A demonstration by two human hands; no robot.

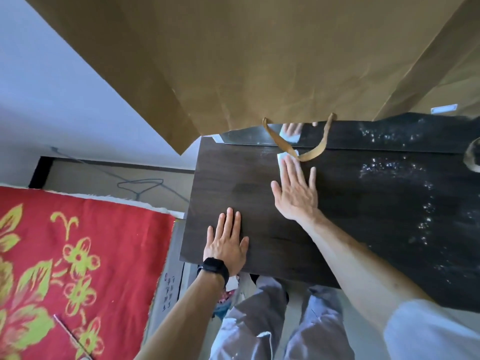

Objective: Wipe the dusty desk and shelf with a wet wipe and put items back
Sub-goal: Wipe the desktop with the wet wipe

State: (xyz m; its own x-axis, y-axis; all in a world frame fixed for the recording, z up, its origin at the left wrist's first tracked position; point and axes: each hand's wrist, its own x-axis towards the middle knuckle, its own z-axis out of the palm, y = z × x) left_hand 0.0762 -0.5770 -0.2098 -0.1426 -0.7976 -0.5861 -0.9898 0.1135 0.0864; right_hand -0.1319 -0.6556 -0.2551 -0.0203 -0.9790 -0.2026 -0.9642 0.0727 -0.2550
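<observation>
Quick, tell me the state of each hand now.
Left hand: open, flat on the desk, holding nothing.
Right hand: open, straight fingers pressing the wet wipe onto the desk.

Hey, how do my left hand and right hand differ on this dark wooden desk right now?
The right hand presses down a white wet wipe near the desk's far edge; the left hand lies on bare wood near the front edge. The left wrist wears a black watch; the right wrist is bare. Both lie flat, fingers straight, on the dark wooden desk.
</observation>
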